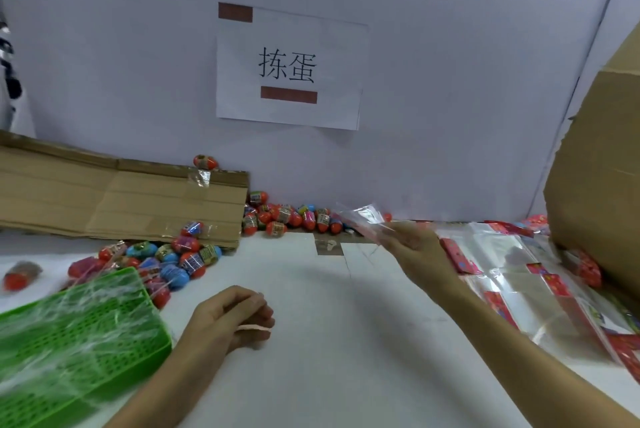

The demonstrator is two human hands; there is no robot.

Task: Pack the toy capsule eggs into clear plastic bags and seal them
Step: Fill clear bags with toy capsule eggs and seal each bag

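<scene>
Head view: the right hand (pixel 417 245) is raised above the table (pixel 311 341), fingers pinching a clear plastic bag (pixel 363 219). The left hand (pixel 232 318) rests on the table, fingers loosely curled, holding nothing. Capsule eggs (pixel 287 219) lie heaped along the back wall and beside the green basket (pixel 79 337). More bags (pixel 512 268) lie stacked at right.

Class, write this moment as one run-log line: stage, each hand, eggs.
stage: bag picked up, not filled | right hand: holds clear bag | left hand: on table, holds nothing | eggs: loose by wall
</scene>
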